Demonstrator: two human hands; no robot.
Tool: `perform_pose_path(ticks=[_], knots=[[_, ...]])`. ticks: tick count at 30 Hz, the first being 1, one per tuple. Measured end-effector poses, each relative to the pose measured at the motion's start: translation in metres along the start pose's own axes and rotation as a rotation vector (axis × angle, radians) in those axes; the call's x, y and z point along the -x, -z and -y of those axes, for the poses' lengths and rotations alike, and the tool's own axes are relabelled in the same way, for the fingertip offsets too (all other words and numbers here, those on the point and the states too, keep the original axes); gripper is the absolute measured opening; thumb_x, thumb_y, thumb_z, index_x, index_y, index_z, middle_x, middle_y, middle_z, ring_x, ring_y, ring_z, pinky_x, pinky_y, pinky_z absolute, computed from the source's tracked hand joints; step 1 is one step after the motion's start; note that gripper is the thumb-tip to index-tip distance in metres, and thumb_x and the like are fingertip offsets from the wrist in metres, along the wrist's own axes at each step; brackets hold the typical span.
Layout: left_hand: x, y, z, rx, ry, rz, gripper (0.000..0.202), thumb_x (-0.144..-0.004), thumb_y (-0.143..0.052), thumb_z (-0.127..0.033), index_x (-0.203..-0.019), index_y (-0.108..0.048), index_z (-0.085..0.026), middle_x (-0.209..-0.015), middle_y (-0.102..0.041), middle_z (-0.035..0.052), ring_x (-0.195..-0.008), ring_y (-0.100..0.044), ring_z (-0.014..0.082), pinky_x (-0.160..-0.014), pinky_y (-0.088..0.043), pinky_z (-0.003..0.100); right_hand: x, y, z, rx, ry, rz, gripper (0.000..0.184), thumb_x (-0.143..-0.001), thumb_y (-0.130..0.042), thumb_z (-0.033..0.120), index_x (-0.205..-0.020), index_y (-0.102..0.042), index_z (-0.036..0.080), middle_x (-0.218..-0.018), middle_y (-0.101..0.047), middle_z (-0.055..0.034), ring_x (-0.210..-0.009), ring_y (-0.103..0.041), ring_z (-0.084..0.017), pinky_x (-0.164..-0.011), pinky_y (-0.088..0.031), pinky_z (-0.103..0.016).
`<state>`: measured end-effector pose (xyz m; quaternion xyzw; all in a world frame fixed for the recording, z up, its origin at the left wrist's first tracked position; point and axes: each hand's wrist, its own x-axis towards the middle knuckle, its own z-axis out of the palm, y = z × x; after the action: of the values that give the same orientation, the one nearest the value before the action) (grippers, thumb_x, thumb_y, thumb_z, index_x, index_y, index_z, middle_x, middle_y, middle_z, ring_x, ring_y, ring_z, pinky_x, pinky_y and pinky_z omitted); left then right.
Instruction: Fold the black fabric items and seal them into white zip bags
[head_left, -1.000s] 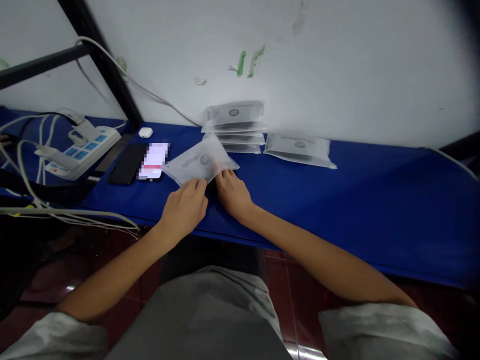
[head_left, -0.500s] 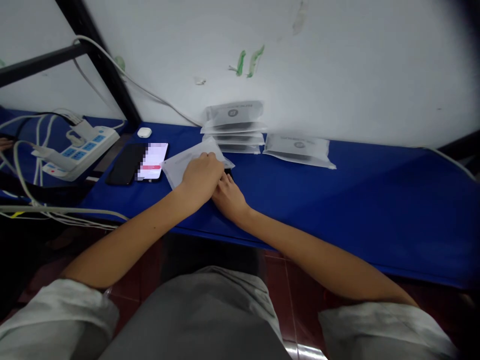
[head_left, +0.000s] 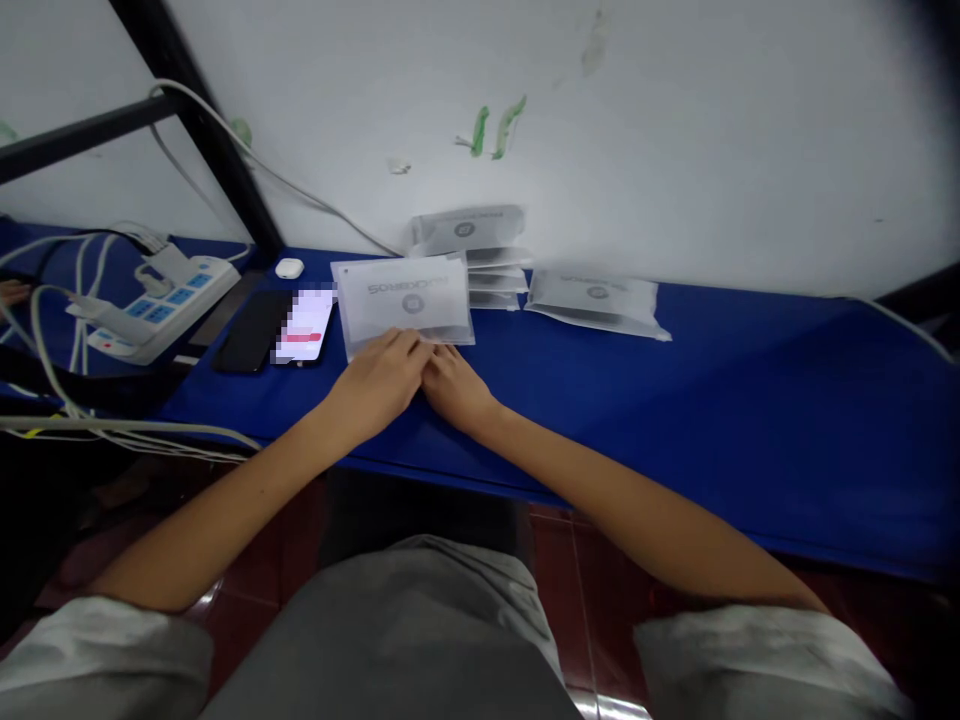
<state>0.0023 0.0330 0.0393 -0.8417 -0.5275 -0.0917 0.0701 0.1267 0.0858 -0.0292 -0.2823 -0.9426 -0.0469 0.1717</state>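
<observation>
A frosted plastic pouch (head_left: 405, 285) with grey lettering and a round logo lies in front of me, turned so that its print reads upside down. My left hand (head_left: 384, 378) is closed on its near edge, with the knuckles uppermost. Against it, at the same edge, my right hand (head_left: 459, 388) has its fingers curled in and touching the left fingertips. What the fingertips pinch exactly is hidden beneath the hands. Similar pouches stand in a stack (head_left: 495, 258) just behind, and another filled pouch (head_left: 596, 298) rests to the right of it.
On the left of the blue table (head_left: 720, 420) lie a dark phone (head_left: 251, 330), a phone with a lit screen (head_left: 307, 325) and a white earphone case (head_left: 289, 268). A power strip (head_left: 161, 305) with cables sits beyond a black frame post (head_left: 217, 140). A white wall borders the back.
The pouch has swung from a slant to nearly square with me, its print now showing. My left hand has drawn back toward me and left; the right has barely moved.
</observation>
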Motion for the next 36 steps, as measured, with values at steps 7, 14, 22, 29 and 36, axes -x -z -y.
perform_pose_path(ticks=[7, 14, 22, 29, 36], knots=[[0.028, -0.018, 0.034, -0.117, 0.226, -0.020, 0.036, -0.087, -0.045, -0.014, -0.123, -0.046, -0.009, -0.111, -0.056, 0.0164, -0.101, -0.052, 0.0279, -0.083, -0.047, 0.040, -0.004, 0.017, 0.003, 0.045, -0.042, 0.028, 0.053, -0.090, -0.032, 0.004, -0.143, -0.035, 0.010, -0.144, -0.041, -0.0184, -0.126, -0.044, -0.030, -0.102, -0.041, -0.050], [0.017, -0.024, 0.046, -0.213, 0.336, -0.021, 0.023, -0.093, -0.035, -0.016, -0.098, -0.057, -0.013, -0.097, -0.060, 0.0140, -0.093, -0.055, 0.0270, -0.073, -0.046, 0.037, -0.006, 0.017, 0.004, 0.044, -0.077, 0.056, 0.059, -0.087, -0.032, 0.000, -0.145, -0.032, 0.013, -0.147, -0.037, -0.0190, -0.126, -0.046, -0.031, -0.100, -0.044, -0.051], [0.024, -0.016, 0.029, -0.225, 0.191, 0.030, 0.020, -0.088, -0.038, -0.010, -0.097, -0.055, -0.012, -0.095, -0.061, 0.0121, -0.092, -0.057, 0.0258, -0.072, -0.046, 0.035, -0.005, 0.028, 0.006, 0.066, -0.068, 0.000, 0.049, -0.094, -0.028, 0.008, -0.142, -0.036, 0.010, -0.150, -0.033, -0.0197, -0.137, -0.030, -0.036, -0.100, -0.041, -0.058], [0.033, -0.003, 0.018, -0.177, 0.121, 0.070, 0.018, -0.086, -0.040, -0.009, -0.091, -0.056, -0.015, -0.089, -0.061, 0.0107, -0.088, -0.058, 0.0256, -0.072, -0.047, 0.037, -0.009, 0.025, -0.010, 0.029, 0.089, -0.110, 0.043, -0.095, -0.033, 0.008, -0.135, -0.047, 0.011, -0.141, -0.045, -0.0182, -0.135, -0.035, -0.030, -0.109, -0.033, -0.054], [0.037, 0.005, -0.003, -0.164, 0.023, 0.174, 0.016, -0.085, -0.043, -0.009, -0.091, -0.057, -0.015, -0.089, -0.063, 0.0090, -0.089, -0.060, 0.0248, -0.071, -0.048, 0.035, -0.013, 0.006, -0.017, 0.016, 0.192, 0.012, 0.038, -0.092, -0.036, 0.007, -0.125, -0.056, 0.009, -0.131, -0.055, -0.0173, -0.129, -0.044, -0.029, -0.110, -0.032, -0.053]])
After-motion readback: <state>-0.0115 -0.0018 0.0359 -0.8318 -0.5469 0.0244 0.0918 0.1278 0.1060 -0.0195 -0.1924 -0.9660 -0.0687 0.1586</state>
